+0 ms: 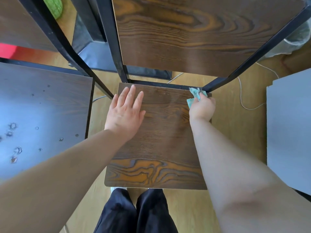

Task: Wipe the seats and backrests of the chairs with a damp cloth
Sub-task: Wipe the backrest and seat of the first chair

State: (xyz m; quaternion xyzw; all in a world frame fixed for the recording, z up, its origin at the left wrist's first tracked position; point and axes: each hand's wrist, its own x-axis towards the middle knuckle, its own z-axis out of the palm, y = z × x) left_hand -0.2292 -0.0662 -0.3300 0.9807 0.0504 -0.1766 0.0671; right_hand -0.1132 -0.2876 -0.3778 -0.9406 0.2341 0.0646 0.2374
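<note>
Seat of the middle chair lies below us. Our left hand presses flat, fingers spread, steadying it; our right hand grips the damp cloth at the far right corner. Next, we judge, sweep leftward, then wipe the backrest.

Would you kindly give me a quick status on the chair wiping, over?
Left hand flat on seat. Right hand grips teal cloth at seat's back right corner. Nothing in the way.

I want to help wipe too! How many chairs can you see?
2 for certain: the middle chair, straight ahead, and the left chair with wet spots on its seat. The grey surface at the right may be a third; too little shows.
</note>
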